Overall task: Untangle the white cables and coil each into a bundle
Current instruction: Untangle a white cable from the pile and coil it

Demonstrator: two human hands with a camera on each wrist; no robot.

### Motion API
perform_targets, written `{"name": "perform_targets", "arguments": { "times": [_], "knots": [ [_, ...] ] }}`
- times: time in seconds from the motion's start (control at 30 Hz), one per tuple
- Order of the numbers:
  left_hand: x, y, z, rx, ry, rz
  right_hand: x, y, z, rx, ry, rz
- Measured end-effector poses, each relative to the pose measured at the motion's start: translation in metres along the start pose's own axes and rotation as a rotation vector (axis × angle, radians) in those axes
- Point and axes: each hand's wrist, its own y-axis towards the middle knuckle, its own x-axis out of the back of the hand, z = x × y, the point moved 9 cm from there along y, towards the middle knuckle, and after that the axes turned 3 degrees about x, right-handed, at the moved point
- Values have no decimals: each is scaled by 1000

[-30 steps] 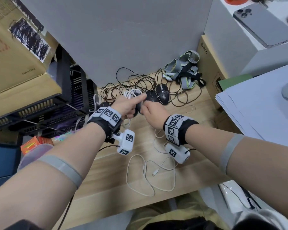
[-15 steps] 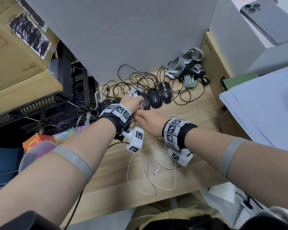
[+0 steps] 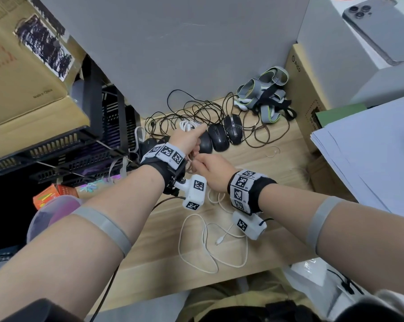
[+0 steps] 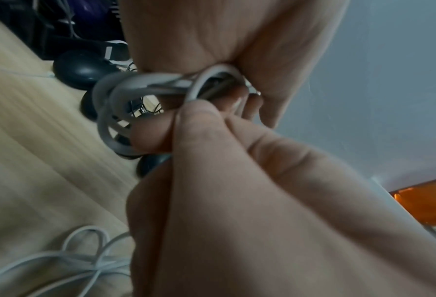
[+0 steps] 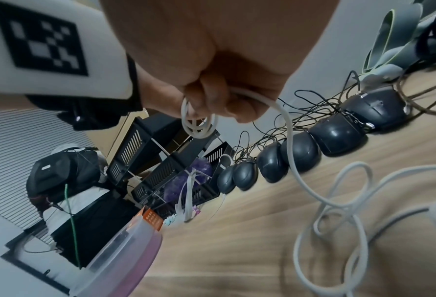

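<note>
coiling is partway done, as i judge it: my left hand (image 3: 188, 142) grips a small white cable coil (image 4: 125, 96) of several stacked loops, thumb and curled fingers pinching it where the turns cross, index finger pointing out toward the row of black computer mice (image 3: 217, 138). my right hand (image 3: 211, 167) sits just beside the left, fingers curled round the same cable, feeding a free strand that drops in an arc to the wooden desk (image 3: 261, 163). down there the loose white cable (image 3: 210, 240) lies in wide, slack loops that cross one another, its small connector (image 3: 218, 243) resting inside them; from the head view i cannot tell whether that heap is one cable or two. another little white bundle (image 3: 187, 125) sits among the mouse cords, seemingly finished. so what is left is winding in the slack, and any second cable.

the cable is smooth, round and rubbery, soft enough to bend tightly without kinking. the mice are glossy domed plastic, their cords (image 3: 196, 112) thin, dark and wiry. the desk is pale, straight-grained laminate.
</note>
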Motion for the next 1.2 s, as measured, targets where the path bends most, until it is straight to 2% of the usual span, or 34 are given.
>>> {"name": "perform_targets", "arguments": {
  "times": [0.07, 0.17, 0.27, 0.4, 0.5, 0.57, 0.73, 0.83, 0.9, 0.97, 1.0, 1.1, 1.2],
  "knots": [
    [0, 1, 0, -7, -13, -18, 5, 0, 2, 1, 3, -29],
    [3, -1, 2, 55, -153, -89, 4, -1, -2, -16, 40, -50],
    [7, -1, -2, 72, -279, -99, -18, -9, -9, 13, -39, 139],
    [9, 1, -16, 101, -426, 63, -42, -34, -43, -23, -297, 443],
    [1, -8, -18, 156, -363, 221, -44, -42, -63, -36, -476, 520],
    [-4, -15, -12, 185, -233, 251, -39, -39, -58, -16, -467, 495],
    [-19, -21, 13, 242, 37, 321, -8, -7, -12, 133, -286, 244],
    [-12, -20, 11, 154, 199, 173, 15, 5, 1, 162, -283, 80],
    [-6, -23, 1, 49, 428, 63, 30, 7, 6, 157, -295, -4],
    [-5, -23, -5, -28, 627, 22, 43, 7, 9, 145, -295, -76],
    [-6, -21, -4, -31, 644, 30, 47, 7, 9, 132, -293, -88],
    [-13, -21, 9, 25, 480, 145, 51, 7, 11, 105, -345, -74],
    [-19, -20, 19, 91, 478, 183, 53, 9, 10, 63, -453, -53]
  ]
}}
